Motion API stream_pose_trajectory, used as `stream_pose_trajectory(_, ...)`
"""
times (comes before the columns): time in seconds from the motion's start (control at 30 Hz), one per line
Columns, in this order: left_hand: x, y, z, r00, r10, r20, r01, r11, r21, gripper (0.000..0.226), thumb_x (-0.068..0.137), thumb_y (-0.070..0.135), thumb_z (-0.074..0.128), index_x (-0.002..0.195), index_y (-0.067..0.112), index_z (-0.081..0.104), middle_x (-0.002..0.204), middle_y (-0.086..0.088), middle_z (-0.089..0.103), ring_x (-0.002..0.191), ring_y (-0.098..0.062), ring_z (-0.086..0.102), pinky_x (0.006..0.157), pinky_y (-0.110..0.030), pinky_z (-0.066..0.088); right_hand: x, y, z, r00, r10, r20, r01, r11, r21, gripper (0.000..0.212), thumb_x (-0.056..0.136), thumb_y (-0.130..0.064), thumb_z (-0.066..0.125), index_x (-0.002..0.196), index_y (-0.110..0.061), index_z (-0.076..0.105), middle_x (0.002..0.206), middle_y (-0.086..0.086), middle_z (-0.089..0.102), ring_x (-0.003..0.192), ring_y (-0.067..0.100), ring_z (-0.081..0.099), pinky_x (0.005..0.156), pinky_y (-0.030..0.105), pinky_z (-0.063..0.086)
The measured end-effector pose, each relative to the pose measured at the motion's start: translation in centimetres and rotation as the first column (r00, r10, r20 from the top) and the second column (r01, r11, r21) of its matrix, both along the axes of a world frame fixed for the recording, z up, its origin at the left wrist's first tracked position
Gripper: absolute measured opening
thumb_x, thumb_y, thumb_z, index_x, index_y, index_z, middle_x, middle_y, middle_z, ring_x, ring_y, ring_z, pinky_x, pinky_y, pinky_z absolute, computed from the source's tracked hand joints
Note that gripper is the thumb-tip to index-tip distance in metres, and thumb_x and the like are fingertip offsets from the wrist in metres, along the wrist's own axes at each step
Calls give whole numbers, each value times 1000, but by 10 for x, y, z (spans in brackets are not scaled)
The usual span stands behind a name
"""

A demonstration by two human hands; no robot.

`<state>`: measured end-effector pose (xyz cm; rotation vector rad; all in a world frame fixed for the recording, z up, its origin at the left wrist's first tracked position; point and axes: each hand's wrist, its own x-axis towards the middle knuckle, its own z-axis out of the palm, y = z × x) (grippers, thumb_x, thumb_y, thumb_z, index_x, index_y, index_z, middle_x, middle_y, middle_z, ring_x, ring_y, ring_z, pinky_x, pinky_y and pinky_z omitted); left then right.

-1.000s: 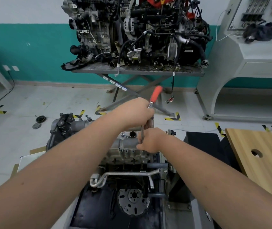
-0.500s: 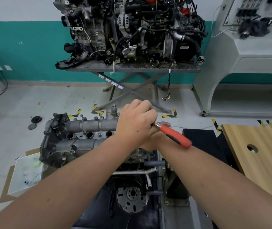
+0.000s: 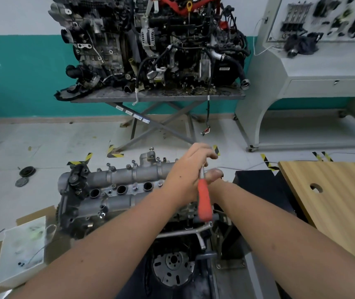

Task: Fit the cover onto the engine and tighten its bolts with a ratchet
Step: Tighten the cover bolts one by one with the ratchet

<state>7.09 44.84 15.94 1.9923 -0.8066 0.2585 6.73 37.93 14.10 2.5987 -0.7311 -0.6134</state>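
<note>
Against the teal and white back wall, a second, dirtier engine with black hoses sits on a grey scissor-leg table, and a pale grey cabinet stands to its right. A wooden board with a round hole lies at the right edge, and a white tray on cardboard lies at the lower left. Both forearms reach across the middle and hide the near right end of the engine. This engine lies low in the centre. Its grey metal cover sits on top, with round holes in a row and small bolts along its edges. The left hand is curled around the steel shank of the ratchet, whose orange grip points back toward the viewer. The right hand is mostly hidden behind it, so I cannot tell how its fingers lie.
</note>
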Motion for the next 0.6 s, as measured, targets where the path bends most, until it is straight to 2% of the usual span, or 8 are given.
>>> stream_pose_trajectory(0.03, -2, -2, -4, 996, 13, -92, -24, 993, -118, 50, 86, 49, 42, 110, 14, 69, 113, 3, 63, 99, -9, 59, 87, -35, 52, 11, -1, -12, 970, 240, 26, -241, 956, 167, 44, 80, -10, 80, 114, -3, 53, 130, 26, 53, 119, 40, 52, 91, 39, 38)
stream_pose_trajectory(0.07, -6, -4, -7, 974, 8, -224, -67, 964, -258, 46, 89, 52, 37, 108, 26, 70, 109, 7, 68, 93, -5, 62, 82, -28, 53, 12, -15, -11, 920, 367, 136, -387, 807, 446, 50, 85, -24, 75, 127, -11, 53, 140, 19, 51, 128, 37, 49, 97, 35, 38)
stream_pose_trajectory(0.1, -12, -6, -8, 913, -43, -405, -133, 908, -397, 46, 90, 60, 34, 101, 36, 71, 100, 9, 73, 83, -4, 65, 75, -23, 52, 9, -29, -3, 908, 396, 138, -394, 690, 607, 56, 89, -33, 68, 138, -12, 50, 146, 15, 47, 133, 34, 45, 106, 36, 36)
stream_pose_trajectory(0.17, -12, -9, -11, 712, -167, -682, -301, 805, -511, 59, 86, 73, 31, 85, 35, 75, 85, 1, 76, 70, -11, 66, 73, -28, 47, 10, -38, -8, 848, 511, 142, -495, 666, 558, 51, 96, -37, 51, 140, -12, 49, 142, 13, 50, 128, 33, 47, 108, 43, 39)
stream_pose_trajectory(0.27, -2, -3, -5, 565, -269, -780, -451, 691, -565, 49, 88, 59, 49, 84, 14, 68, 76, -10, 72, 62, -20, 65, 74, -38, 46, 15, -28, -19, 805, 571, 159, -554, 631, 543, 33, 94, -43, 47, 104, -18, 66, 102, 6, 65, 97, 26, 59, 85, 38, 50)
stream_pose_trajectory(0.4, 10, 7, 12, 581, -183, -793, -364, 813, -454, 25, 92, 34, 52, 86, 11, 59, 63, -10, 67, 59, -26, 67, 76, -42, 56, 18, -38, -20, 813, 556, 173, -547, 626, 555, 24, 93, -45, 52, 81, -25, 55, 89, -1, 58, 89, 21, 55, 75, 31, 39)
stream_pose_trajectory(0.5, 16, 11, 28, 566, -81, -820, -259, 927, -271, 15, 96, 20, 49, 98, 7, 57, 58, -7, 64, 56, -27, 67, 56, -30, 55, 16, -36, -17, 790, 596, 142, -559, 607, 564, 21, 96, -44, 48, 89, -25, 51, 104, 3, 55, 96, 21, 47, 83, 32, 37)
stream_pose_trajectory(0.6, 18, 9, 42, 549, -2, -836, -176, 977, -118, 16, 96, 18, 48, 101, 6, 58, 61, -5, 67, 65, -28, 73, 57, -27, 54, 15, -38, -13, 795, 589, 148, -550, 595, 586, 20, 95, -46, 49, 95, -26, 52, 129, 7, 54, 113, 24, 46, 93, 35, 38)
